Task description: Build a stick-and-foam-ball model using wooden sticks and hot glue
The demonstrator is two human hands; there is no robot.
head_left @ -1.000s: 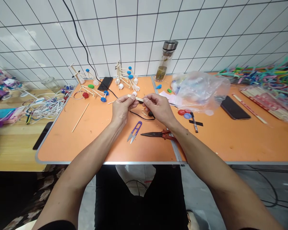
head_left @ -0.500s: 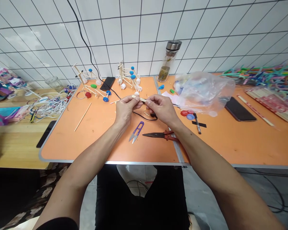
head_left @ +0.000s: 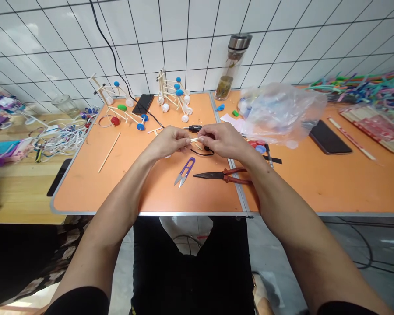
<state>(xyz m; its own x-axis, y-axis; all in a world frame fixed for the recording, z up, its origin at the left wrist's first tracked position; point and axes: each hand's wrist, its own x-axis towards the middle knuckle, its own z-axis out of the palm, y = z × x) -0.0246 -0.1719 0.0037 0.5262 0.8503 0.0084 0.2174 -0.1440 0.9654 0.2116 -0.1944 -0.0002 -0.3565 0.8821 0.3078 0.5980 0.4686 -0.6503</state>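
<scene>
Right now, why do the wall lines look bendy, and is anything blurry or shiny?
In the head view, the wall tiles curve and lean toward the edges, probably from a wide lens stretching them; the plastic bag shows bright, shiny glare; the left hand and right hand look fairly sharp, with no strong blur.

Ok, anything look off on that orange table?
One thing: a black cable trails from the wall across the orange table, looping just below the small wooden stick pinched by the left hand and right hand. Loose cord that close looks easy to snag.
</scene>
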